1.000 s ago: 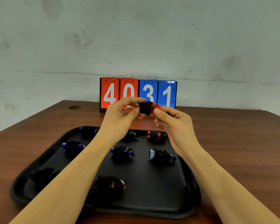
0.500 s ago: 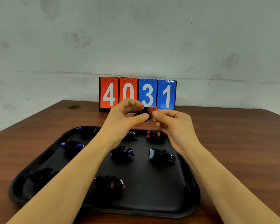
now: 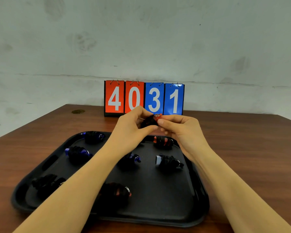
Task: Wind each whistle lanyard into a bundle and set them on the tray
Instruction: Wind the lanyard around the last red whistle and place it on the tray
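Table w/ tray (image 3: 194, 209): both hands, left (image 3: 132, 130) and right (image 3: 183, 130), pinch wound whistle bundle (image 3: 149, 121) above tray's far edge, long axis approx. left-right.

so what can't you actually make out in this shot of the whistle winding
All from the head view:
- Held whistle bundle: the left hand and right hand cover most of it, so whether the cord end is tucked is hidden.
- Bundle behind the left forearm: partly covered.
- Tray: the forearms hide parts of its floor, so the bundle count is uncertain.
- Round mark on the table: too small to identify.
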Motion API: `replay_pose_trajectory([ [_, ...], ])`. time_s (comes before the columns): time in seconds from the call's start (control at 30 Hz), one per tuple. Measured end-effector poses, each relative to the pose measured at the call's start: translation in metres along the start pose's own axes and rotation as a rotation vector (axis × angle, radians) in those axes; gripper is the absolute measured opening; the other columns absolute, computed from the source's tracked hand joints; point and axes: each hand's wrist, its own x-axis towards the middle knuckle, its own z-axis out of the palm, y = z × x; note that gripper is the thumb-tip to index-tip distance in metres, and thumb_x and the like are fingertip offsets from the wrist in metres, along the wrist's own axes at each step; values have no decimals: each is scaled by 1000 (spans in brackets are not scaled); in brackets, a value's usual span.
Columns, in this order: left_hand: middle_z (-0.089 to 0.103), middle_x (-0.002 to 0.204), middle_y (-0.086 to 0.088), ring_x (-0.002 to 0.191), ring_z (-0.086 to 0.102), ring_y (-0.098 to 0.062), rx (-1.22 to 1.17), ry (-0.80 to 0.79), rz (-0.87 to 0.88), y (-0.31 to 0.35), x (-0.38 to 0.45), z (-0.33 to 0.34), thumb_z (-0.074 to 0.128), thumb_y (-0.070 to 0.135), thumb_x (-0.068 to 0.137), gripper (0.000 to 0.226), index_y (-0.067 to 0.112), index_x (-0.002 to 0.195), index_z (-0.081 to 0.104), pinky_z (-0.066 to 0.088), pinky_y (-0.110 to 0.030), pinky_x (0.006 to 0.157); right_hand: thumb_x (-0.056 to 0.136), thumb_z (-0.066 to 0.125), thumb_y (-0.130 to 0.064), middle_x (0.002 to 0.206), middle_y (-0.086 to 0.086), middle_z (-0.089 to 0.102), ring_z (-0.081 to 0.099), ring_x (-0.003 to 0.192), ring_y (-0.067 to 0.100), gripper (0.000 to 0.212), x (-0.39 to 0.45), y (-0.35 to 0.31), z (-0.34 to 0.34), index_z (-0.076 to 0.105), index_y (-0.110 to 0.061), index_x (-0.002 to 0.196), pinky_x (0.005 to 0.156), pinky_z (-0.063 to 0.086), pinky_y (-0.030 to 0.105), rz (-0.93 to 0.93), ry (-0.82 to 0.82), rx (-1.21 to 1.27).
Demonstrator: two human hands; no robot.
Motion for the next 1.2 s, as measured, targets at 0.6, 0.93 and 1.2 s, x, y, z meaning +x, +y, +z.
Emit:
replay_pose_trajectory([
  [0.6, 56, 92, 17, 81, 52, 11, 149, 50, 28, 5, 0, 4, 72, 19, 78, 30, 18, 106, 62, 36, 6, 74, 81, 69, -11, 81, -2, 67, 64, 77, 8, 10, -9, 5, 13, 65, -20, 85, 70, 54, 17, -311, 173, -449],
  [0.93, 62, 94, 10, 85, 57, 2, 148, 88, 1, -2, 3, -1, 74, 19, 76, 28, 17, 100, 61, 45, -5, 72, 86, 62, -6, 97, -7, 67, 59, 100, -1, 20, -9, 6, 9, 67, -21, 98, 86, 50, 14, -341, 34, -432],
  [1.2, 60, 88, 12, 81, 57, 3, 139, 51, 33, -1, 1, 1, 75, 18, 75, 26, 15, 97, 60, 42, 0, 71, 78, 69, 0, 92, -9, 55, 54, 92, -3, 10, -4, 11, 7, 68, -9, 80, 79, 46, 8, -545, 63, -543],
])
